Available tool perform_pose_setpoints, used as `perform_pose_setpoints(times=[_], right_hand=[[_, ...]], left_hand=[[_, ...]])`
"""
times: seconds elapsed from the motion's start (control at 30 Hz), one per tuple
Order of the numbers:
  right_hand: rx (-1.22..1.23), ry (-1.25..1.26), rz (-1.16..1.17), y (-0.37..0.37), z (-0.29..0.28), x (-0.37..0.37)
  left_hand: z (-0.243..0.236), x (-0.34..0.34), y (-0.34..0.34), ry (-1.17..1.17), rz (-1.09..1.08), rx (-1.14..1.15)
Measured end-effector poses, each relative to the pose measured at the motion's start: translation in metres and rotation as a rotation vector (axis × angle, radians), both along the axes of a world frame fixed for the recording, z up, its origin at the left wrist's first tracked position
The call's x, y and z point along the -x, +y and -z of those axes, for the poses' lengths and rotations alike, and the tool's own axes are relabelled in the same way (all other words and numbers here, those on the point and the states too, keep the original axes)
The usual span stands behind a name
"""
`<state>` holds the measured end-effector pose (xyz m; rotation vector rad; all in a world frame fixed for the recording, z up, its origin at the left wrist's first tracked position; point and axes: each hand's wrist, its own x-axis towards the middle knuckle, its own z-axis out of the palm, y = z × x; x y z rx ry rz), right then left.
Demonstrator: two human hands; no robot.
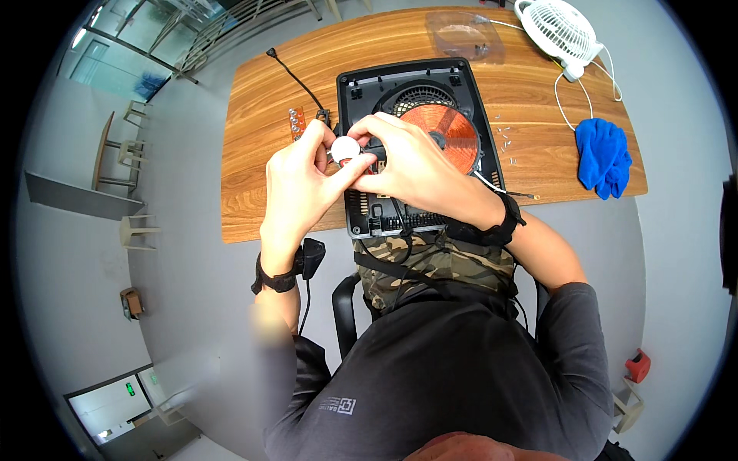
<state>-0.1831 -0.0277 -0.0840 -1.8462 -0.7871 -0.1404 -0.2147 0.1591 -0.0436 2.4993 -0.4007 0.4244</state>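
Observation:
Both my left hand (296, 188) and my right hand (411, 165) are closed around a small white round part (345, 147) with some red below it, fingertips pressed about its sides. They hold it over the left side of an open black appliance housing (361, 92). Inside the housing, a round copper coil (453, 138) lies below a black fan grille (419, 95), partly behind my right hand. Black wires run down from under my hands toward my lap. What my fingertips touch underneath the white part is hidden.
A wooden table (254, 115) carries a strip of small bits (296, 123), a black cable (292, 73), scattered screws (505, 143), a clear plastic container (457, 34), a white fan (557, 34) and a blue cloth (603, 154). A black chair (346, 296) is under me.

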Motion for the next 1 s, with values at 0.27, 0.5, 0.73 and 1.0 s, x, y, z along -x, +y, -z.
perform_pose_setpoints(times=[0.27,0.5,0.73,1.0], right_hand=[[-0.010,0.123,-0.044,-0.004,-0.010,0.002],[0.024,0.011,-0.046,-0.004,0.001,-0.004],[0.131,-0.067,-0.017,-0.003,-0.001,-0.004],[0.207,0.048,-0.092,-0.006,-0.013,-0.004]], left_hand=[[-0.003,0.004,0.004,0.095,0.019,0.148],[-0.003,0.001,0.002,0.029,0.038,0.065],[-0.005,-0.002,-0.002,-0.002,0.002,-0.031],[-0.009,-0.001,0.000,-0.026,0.169,0.103]])
